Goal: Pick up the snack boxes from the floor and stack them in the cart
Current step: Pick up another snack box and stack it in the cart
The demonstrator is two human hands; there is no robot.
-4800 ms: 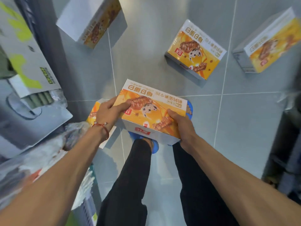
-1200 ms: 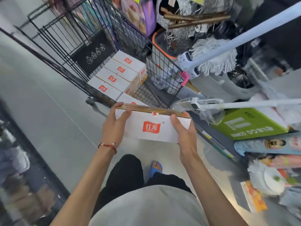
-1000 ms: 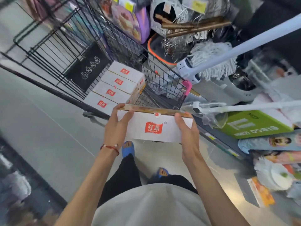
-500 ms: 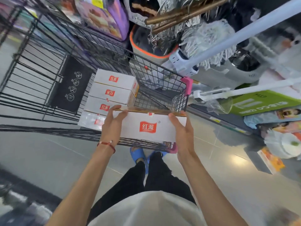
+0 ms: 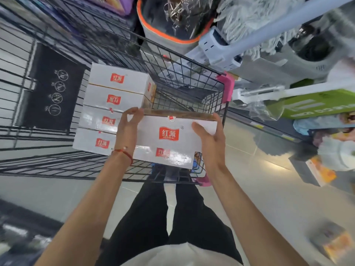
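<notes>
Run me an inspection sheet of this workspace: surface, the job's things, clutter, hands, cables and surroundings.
Surface: grey tiled floor; the black wire cart stands on it.
Job's things: held snack box over the cart's near end, above another box; four boxes in a row on the cart's left side; two orange boxes on the floor, one at right, one lower right, blurred.
Clutter: clear plastic wrapping beside the cart.
Hands: left hand grips the held box's left end, right hand its right end.
Cables: nothing seen.
Surroundings: mop, orange-rimmed bucket, green carton.
</notes>
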